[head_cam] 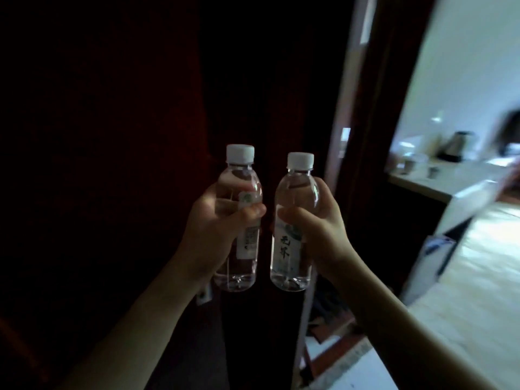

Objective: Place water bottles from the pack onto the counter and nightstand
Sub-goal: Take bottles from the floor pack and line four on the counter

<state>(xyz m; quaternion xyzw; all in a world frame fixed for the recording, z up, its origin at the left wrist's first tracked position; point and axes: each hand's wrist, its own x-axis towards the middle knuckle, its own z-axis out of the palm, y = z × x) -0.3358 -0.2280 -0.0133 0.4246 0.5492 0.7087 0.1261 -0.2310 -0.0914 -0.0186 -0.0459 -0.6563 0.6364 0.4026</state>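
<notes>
Both bare forearms reach forward and up from the lower edge of the view, converging toward the middle. The left hand [209, 223] is raised with its wrist bent slightly inward; its thumb lies across the front of a clear plastic water bottle with a white screw cap [239, 220], and its fingers curl round the far side. The right hand [318, 229] mirrors it at nearly the same height, thumb pointing left across the label of a 2nd clear plastic white-capped bottle [292, 223], fingers wrapped behind. The 2 hands are close together but not touching. Both wrists are uncovered.
</notes>
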